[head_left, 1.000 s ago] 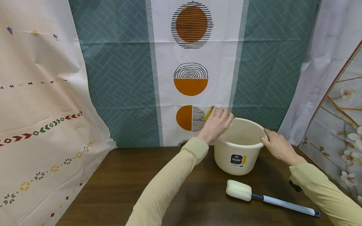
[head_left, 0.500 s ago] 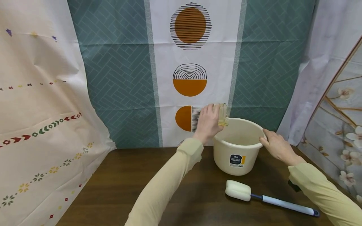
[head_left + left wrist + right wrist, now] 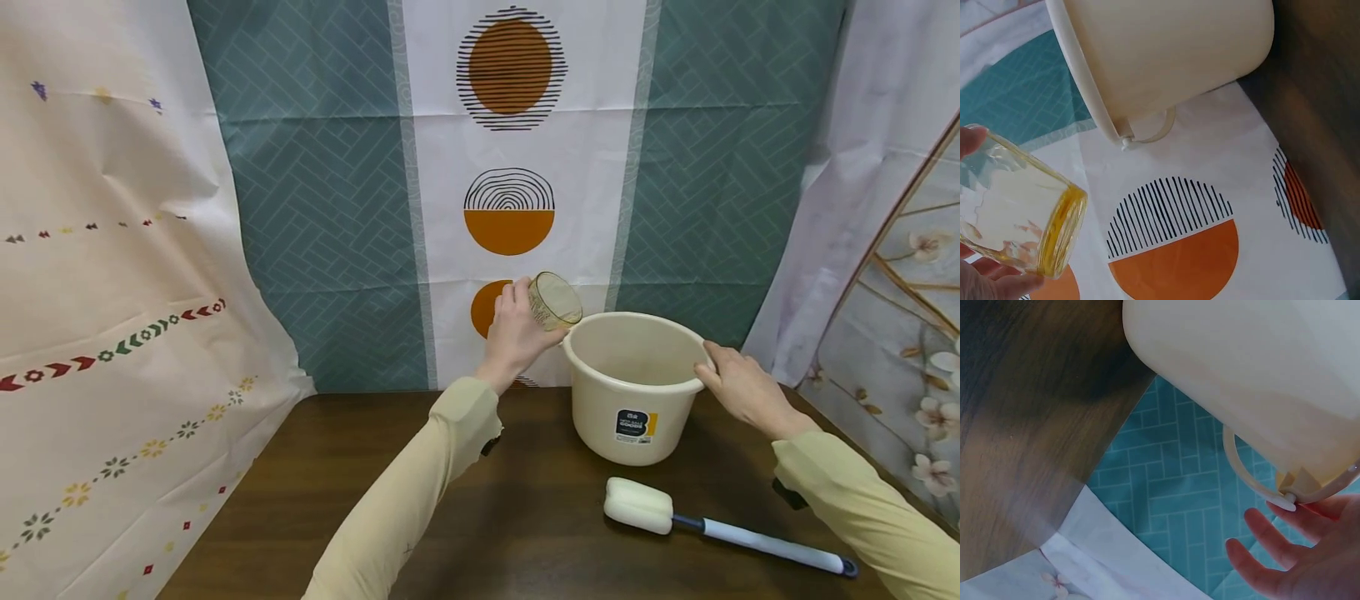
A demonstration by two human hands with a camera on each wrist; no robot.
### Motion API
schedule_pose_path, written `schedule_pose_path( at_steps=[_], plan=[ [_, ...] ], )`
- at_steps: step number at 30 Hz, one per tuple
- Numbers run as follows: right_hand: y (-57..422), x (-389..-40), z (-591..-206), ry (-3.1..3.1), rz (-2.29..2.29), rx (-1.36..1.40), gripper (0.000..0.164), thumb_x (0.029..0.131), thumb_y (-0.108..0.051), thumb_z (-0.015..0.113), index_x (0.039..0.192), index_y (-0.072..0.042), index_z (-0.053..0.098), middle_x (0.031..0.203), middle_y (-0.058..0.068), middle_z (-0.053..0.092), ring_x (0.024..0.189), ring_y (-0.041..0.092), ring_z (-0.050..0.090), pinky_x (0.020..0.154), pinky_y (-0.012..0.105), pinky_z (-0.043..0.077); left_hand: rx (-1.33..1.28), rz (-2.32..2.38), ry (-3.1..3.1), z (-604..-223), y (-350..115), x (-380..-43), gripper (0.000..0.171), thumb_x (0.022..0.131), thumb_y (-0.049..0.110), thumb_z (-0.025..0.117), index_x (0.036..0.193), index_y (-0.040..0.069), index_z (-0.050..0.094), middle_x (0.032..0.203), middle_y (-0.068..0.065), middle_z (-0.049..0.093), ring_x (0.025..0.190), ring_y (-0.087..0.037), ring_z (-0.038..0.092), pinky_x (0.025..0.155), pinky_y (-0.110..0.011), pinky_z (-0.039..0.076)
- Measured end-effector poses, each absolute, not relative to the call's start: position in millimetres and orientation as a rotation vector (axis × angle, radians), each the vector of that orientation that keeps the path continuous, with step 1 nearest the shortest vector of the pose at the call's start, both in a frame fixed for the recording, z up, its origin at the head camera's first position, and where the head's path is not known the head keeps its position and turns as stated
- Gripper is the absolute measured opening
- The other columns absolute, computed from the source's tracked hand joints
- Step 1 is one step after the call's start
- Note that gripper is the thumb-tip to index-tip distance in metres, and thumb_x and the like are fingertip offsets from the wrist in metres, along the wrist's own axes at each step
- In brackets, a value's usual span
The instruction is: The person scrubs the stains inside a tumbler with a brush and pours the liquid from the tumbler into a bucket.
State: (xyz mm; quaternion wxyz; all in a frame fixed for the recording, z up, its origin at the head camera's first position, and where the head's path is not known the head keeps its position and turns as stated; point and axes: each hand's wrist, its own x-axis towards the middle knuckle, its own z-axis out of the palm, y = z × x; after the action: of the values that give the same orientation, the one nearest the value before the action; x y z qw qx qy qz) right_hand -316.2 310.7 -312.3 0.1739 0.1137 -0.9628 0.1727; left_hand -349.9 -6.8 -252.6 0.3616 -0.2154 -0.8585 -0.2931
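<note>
My left hand (image 3: 517, 337) grips a clear, yellow-tinted drinking glass (image 3: 555, 302), tilted, just left of a cream plastic bucket (image 3: 633, 421). In the left wrist view, fingers and thumb curl about the glass (image 3: 1013, 200), whose thick base is amber; no liquid can be made out in it. At the bucket's right rim, my right hand (image 3: 746, 393) holds on, thumb over the edge. The right wrist view shows the right hand (image 3: 1304, 553) at the rim by the handle joint, with several fingers spread outside. The bucket's floor is hidden.
A sponge brush (image 3: 637, 506) with a white head and pale blue handle lies on the dark wooden table (image 3: 360, 467) in front of the bucket. Patterned cloth (image 3: 322, 208) hangs close behind. The bucket's loop handle (image 3: 1163, 128) droops at its side.
The glass was tipped mouth-down over the bucket's left rim. My left hand has drawn it leftward and turned it more upright. My right hand stays on the rim; bucket and brush keep their places.
</note>
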Motion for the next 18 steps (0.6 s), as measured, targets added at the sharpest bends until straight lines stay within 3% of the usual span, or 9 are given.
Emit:
schedule_pose_path(
  at_steps=[7, 18],
  plan=[
    [312.1, -316.2, -312.9, -2.727, 0.488, 0.326, 0.059, 0.096, -0.031, 0.031, 0.131, 0.016, 0.026, 0.125, 0.038, 0.033, 0.109, 0.054, 0.031, 0.086, 0.062, 0.024, -0.522, -0.988, -2.254, -259.7, -17.7, -343.6, 0.081, 0.064, 0.039, 0.081, 0.122, 0.001, 0.038, 0.115, -0.014, 0.044, 0.102, -0.024, 0.045, 0.08, -0.036, 0.042],
    [310.1, -314.7, -311.6, -2.73, 0.475, 0.324, 0.058, 0.096, -0.031, 0.031, 0.131, 0.016, 0.027, 0.124, 0.038, 0.033, 0.108, 0.055, 0.032, 0.085, 0.062, 0.025, -0.528, -1.177, -2.292, -272.5, -30.5, -327.6, 0.077, 0.064, 0.045, 0.078, 0.113, 0.001, 0.038, 0.099, -0.008, 0.045, 0.088, -0.021, 0.046, 0.071, -0.032, 0.041]
  ],
)
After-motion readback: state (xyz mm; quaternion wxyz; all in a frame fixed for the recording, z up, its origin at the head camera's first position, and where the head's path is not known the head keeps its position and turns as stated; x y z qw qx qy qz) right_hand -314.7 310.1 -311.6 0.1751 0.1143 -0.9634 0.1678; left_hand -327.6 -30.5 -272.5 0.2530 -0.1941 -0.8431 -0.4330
